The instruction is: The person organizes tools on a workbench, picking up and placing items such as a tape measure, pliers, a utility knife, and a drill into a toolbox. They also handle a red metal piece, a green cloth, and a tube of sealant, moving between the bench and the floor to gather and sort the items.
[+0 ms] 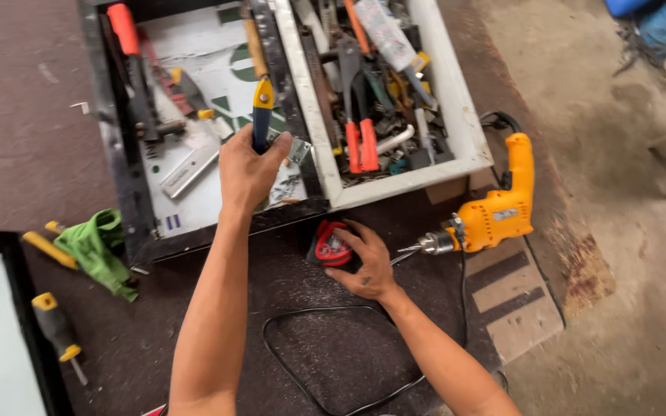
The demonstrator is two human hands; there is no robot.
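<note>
Two bare hands are working over a dark, rough worktop (32, 139). The left hand (247, 171) is reaching into a shallow black-framed tray with a white floor (194, 202), its grip clenching around the blue handle of a blue-and-yellow tool (262, 115) whose yellow part is pointing away toward the tray's far side. The right hand (368, 263) is lying on the worktop just in front of the trays, its grip curling over a red-and-black tape measure (331, 246), fingers resting on the top and side of the case.

Beside the first tray, a white-framed wooden tray (468, 142) is holding a heap of tools, among them long pliers with orange-red handles (361, 139). Just right of the right hand, a yellow electric drill (495, 212) is lying on its side with its chuck pointing at the tape measure, and its black cord (302, 381) is looping between the forearms. Near the left edge, a crumpled green cloth (98, 246) is lying by a yellow-and-black screwdriver (57, 327).
</note>
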